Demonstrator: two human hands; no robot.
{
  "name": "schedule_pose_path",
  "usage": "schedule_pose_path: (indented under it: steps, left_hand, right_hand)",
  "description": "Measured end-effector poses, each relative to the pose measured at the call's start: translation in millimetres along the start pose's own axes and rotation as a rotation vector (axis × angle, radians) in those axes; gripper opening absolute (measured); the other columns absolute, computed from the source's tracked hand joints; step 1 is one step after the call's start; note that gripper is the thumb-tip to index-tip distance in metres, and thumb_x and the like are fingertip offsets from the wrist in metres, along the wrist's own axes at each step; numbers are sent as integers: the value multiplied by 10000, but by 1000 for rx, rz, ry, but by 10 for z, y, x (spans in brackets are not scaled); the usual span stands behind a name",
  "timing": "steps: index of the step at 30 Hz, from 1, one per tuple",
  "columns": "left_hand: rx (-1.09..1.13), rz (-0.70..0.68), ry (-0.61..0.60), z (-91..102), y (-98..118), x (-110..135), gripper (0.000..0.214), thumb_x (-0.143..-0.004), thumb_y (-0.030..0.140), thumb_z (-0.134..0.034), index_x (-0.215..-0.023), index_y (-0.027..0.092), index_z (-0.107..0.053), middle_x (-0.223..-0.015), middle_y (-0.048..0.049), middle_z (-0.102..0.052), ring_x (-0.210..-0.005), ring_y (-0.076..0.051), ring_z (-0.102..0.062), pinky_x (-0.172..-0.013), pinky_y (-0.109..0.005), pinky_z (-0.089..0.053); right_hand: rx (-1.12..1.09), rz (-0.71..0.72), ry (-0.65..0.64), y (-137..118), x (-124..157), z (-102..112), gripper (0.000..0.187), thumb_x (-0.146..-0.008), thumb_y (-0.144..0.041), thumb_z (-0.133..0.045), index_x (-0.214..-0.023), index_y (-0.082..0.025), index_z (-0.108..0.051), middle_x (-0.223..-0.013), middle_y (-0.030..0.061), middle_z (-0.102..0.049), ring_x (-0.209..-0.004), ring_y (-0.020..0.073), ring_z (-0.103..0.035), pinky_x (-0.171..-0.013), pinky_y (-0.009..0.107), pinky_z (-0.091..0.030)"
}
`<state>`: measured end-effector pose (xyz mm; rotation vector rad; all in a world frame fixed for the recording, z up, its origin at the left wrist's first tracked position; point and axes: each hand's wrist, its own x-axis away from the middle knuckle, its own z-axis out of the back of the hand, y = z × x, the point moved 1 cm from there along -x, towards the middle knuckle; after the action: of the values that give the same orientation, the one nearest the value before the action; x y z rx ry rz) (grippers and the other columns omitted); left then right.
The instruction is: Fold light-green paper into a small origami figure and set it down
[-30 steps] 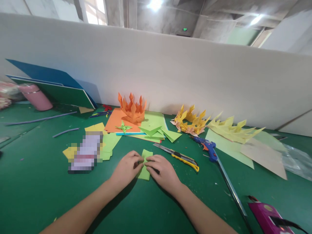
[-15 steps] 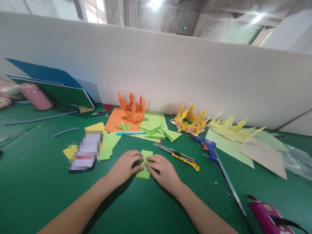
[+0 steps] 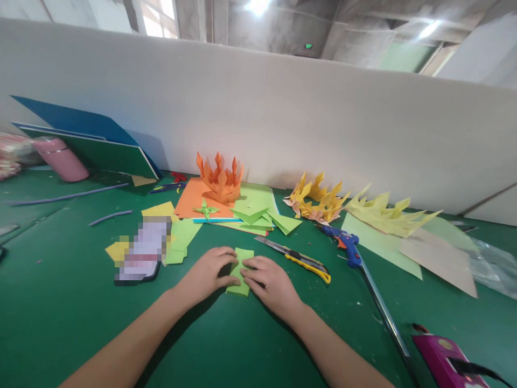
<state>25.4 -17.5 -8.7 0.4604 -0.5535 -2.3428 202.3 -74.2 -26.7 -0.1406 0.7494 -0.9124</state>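
Note:
A narrow folded strip of light green paper [image 3: 238, 288] lies on the green table in front of me. My left hand [image 3: 210, 271] holds its left side, with thumb and fingers bent onto the paper. From the right, my right hand [image 3: 271, 279] presses the other side with curled fingers. Part of the strip is covered by fingertips. Just beyond my right hand lies a yellow utility knife [image 3: 299, 258] with its blade out. Past the strip, loose folded green papers [image 3: 285, 222] rest near a small green paper star [image 3: 207, 210].
An orange paper crown [image 3: 221, 186], a yellow crown [image 3: 317, 200] and a pale yellow zigzag strip [image 3: 391, 213] stand along the white partition. A blue glue gun [image 3: 349, 249] and a magenta box [image 3: 440, 358] are at right. At left are a phone [image 3: 145, 250] and a pink bottle [image 3: 62, 159].
Both hands stay on the green paper, nearly still. The left thumb has shifted slightly right across it. The whole view has moved by a tiny amount.

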Motion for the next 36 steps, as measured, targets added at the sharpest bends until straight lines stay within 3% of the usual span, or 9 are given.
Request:
schedule_pose_path:
  steps: [5, 13, 27, 33, 36]
  left_hand:
    - [-11, -34, -15, 12, 29, -15, 107, -822, 226, -576, -905, 195, -636, -1106, -77, -652, -1087, -224, -567, -950, -397, -424]
    - [26, 17, -60, 43, 17, 11, 323, -725, 226, -686, -1040, 215, -617, -1201, -79, -605, -1139, -242, -526, -973, -407, -412]
    - [65, 73, -132, 79, 43, 17, 330, -751, 212, -649, -1081, 218, -630, -1254, -89, -564, -1200, -250, -478, -1011, -412, -382]
    - [104, 111, -257, 160, 69, 45, 630, -644, 265, -757, -1230, 193, -539, -1366, -115, -457, -1278, -279, -382, -1052, -430, -324]
    - [113, 104, -280, 168, 63, 55, 643, -651, 283, -752, -1248, 214, -524, -1380, -105, -440, -1289, -283, -365, -1056, -439, -314]
  right_hand:
    - [19, 10, -15, -6, -1, -1, 246, -910, -214, -451, -916, -201, -696, -945, 81, -678, -872, 199, -594, -786, 357, -494]
    - [13, 16, 17, -6, -4, -8, 222, -892, -204, -479, -888, -212, -701, -944, 85, -672, -863, 197, -587, -773, 363, -486]
    - [38, 4, 33, 1, 9, 0, 163, -861, -219, -557, -881, -199, -718, -904, 76, -650, -828, 206, -534, -733, 350, -467]
    - [38, -19, 35, 1, 37, -14, 151, -843, -224, -585, -884, -195, -728, -930, 82, -646, -853, 212, -524, -748, 354, -470]
    - [48, -26, 45, -17, 44, -19, 160, -852, -235, -574, -889, -206, -727, -938, 78, -642, -864, 210, -525, -763, 359, -467]
